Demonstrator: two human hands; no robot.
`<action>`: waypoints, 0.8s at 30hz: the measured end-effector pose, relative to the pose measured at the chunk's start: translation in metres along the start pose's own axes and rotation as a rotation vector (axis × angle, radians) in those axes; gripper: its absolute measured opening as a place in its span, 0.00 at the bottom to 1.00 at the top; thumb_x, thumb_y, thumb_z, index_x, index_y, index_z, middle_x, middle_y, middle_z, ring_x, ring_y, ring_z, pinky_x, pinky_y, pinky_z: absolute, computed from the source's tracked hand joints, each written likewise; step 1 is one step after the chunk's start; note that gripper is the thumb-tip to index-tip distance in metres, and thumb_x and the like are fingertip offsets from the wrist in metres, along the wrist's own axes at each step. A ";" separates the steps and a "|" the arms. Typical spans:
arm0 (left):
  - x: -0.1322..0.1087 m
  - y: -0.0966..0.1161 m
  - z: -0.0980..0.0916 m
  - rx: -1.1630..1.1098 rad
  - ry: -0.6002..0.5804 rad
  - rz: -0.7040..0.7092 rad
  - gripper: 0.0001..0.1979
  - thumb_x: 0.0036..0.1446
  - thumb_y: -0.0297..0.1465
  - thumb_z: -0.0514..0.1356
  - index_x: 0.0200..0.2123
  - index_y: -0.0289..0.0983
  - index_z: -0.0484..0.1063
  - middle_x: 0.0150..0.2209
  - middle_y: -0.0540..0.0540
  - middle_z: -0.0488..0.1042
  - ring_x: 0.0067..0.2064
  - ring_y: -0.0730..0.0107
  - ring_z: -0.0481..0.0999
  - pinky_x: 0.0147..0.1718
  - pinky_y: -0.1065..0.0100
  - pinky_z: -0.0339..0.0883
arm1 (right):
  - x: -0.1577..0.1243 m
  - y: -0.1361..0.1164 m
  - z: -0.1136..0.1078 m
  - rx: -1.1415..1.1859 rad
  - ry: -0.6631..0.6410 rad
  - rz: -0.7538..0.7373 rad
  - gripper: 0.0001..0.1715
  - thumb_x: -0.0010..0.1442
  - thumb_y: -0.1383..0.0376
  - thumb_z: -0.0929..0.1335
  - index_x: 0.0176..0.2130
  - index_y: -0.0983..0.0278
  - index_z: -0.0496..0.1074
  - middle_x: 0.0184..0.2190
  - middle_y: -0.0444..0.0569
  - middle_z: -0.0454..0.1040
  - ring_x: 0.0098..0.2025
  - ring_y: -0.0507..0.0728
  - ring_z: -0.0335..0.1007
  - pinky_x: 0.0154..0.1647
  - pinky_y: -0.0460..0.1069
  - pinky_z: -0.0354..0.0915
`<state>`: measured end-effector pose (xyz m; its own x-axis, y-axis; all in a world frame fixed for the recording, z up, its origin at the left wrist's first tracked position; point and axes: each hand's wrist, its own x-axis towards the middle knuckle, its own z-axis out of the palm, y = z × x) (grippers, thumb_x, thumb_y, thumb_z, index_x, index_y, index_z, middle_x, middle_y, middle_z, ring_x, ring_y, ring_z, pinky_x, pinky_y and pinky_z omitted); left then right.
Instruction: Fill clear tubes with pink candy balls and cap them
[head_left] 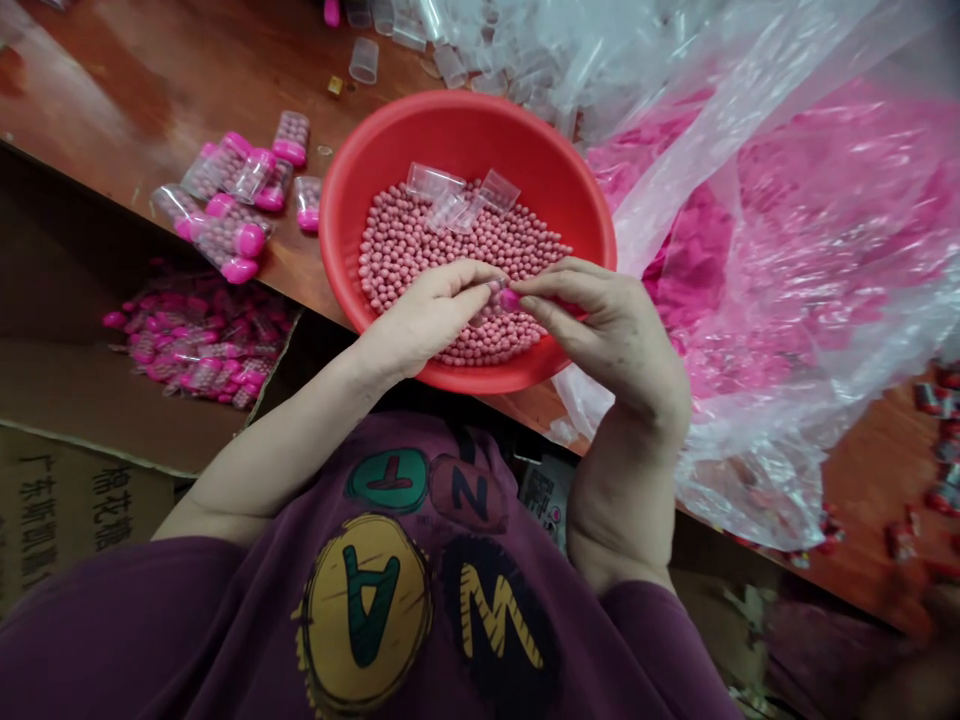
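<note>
Over a red basin, my left hand pinches a small clear plastic tube with pink beads in it. My right hand has its thumb and fingertips closed on a bright pink cap at the tube's right end. Whether the cap is fully seated on the tube cannot be made out. Below both hands, many round pink beads cover the basin's bottom. Several clear tubes without caps, one of them a clear tube, lie on the beads toward the far side.
Left of the basin, filled pink-capped tubes lie on the wooden table. More fill an open cardboard box below the edge. Clear tubes are heaped behind. A clear plastic bag of pink pieces spreads at right.
</note>
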<state>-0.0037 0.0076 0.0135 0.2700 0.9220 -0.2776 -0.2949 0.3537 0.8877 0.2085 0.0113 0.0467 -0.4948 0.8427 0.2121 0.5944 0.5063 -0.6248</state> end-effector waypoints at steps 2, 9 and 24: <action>0.001 -0.003 -0.001 0.001 0.016 0.032 0.11 0.70 0.18 0.59 0.37 0.34 0.79 0.35 0.49 0.78 0.35 0.76 0.74 0.39 0.72 0.69 | -0.003 0.004 -0.008 -0.066 -0.045 0.008 0.08 0.74 0.62 0.75 0.47 0.53 0.88 0.42 0.47 0.87 0.43 0.59 0.83 0.48 0.56 0.79; 0.002 -0.003 -0.005 -0.230 -0.004 -0.029 0.09 0.68 0.19 0.60 0.42 0.34 0.81 0.40 0.46 0.81 0.37 0.75 0.77 0.36 0.73 0.68 | -0.006 0.014 0.016 -0.050 0.393 0.141 0.09 0.74 0.64 0.74 0.49 0.58 0.87 0.44 0.51 0.88 0.46 0.60 0.85 0.51 0.59 0.81; -0.001 0.002 -0.001 -0.209 0.050 -0.076 0.09 0.71 0.19 0.61 0.39 0.33 0.80 0.32 0.50 0.76 0.29 0.80 0.74 0.29 0.76 0.65 | 0.012 -0.006 0.067 0.076 0.510 0.075 0.11 0.76 0.61 0.70 0.48 0.57 0.85 0.43 0.46 0.89 0.45 0.56 0.85 0.51 0.53 0.80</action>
<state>-0.0055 0.0075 0.0156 0.2546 0.8961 -0.3635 -0.4606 0.4429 0.7692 0.1565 0.0065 0.0027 -0.0697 0.8681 0.4915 0.5590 0.4420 -0.7015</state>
